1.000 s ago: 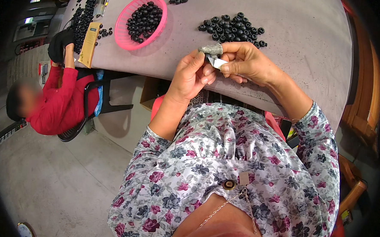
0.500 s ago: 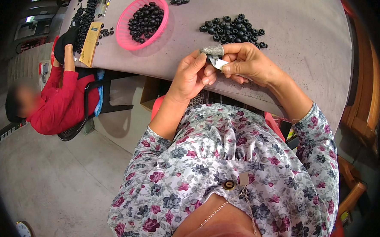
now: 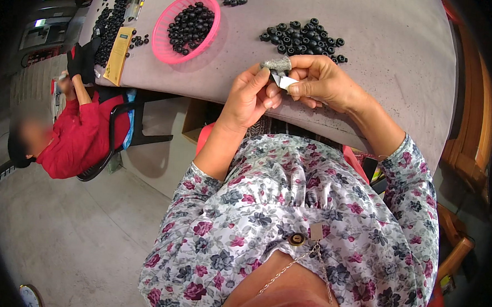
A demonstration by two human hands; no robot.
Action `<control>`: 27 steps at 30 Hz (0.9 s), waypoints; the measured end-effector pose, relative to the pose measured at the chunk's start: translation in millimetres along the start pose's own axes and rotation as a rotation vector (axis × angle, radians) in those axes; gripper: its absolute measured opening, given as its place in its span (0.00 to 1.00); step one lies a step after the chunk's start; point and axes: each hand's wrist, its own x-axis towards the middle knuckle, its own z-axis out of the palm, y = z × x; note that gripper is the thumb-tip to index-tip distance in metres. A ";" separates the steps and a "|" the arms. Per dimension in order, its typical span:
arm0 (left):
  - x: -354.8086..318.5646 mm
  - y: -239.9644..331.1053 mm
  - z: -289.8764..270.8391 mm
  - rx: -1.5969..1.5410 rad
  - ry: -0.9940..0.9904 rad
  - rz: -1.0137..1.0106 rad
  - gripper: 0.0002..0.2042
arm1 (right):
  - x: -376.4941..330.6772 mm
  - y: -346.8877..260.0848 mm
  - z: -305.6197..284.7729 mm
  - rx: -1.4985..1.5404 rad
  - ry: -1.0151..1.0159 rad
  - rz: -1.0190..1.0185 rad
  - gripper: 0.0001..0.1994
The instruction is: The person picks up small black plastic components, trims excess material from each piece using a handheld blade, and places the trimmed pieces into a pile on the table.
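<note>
Grey felt covered the broad counter point(image 3: 384, 55), which stood over a bare concrete floor point(image 3: 69, 233). Both hands met at the counter's near edge. The left hand point(image 3: 252, 95) had its fingers curled, the thumb and fingertips pressed against a small white and grey piece point(image 3: 283, 80) from the left. The right hand point(image 3: 322, 82) pinched the same piece from the right; its forefinger wore a grey speckled fingertip cover point(image 3: 277, 64) that lay over the top of the piece. So the piece was held between both grips, just above the counter's edge, touching both. Just beyond the hands lay a loose heap of small black round rubber parts point(image 3: 302, 41) on the felt. Further to the left stood a round pink plastic basket point(image 3: 172, 16) holding more of the black parts, and beside it a flat yellow-brown carton point(image 3: 119, 55) lay near the counter's left edge. Another person in a red top point(image 3: 80, 139) sat at that left edge on a black chair point(image 3: 113, 146), with a black-gloved hand point(image 3: 75, 61) raised to the counter.
</note>
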 end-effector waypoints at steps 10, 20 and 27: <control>-13.0 21.4 9.4 0.011 -0.028 -0.005 0.14 | 5.5 -5.7 12.7 0.007 -0.011 -0.010 0.13; 4.7 127.1 -18.1 0.988 0.528 0.556 0.05 | -0.5 -6.2 16.6 0.034 0.264 -0.187 0.11; 10.9 49.0 11.1 1.324 0.408 0.404 0.13 | 0.2 10.7 -5.6 0.138 0.316 -0.261 0.09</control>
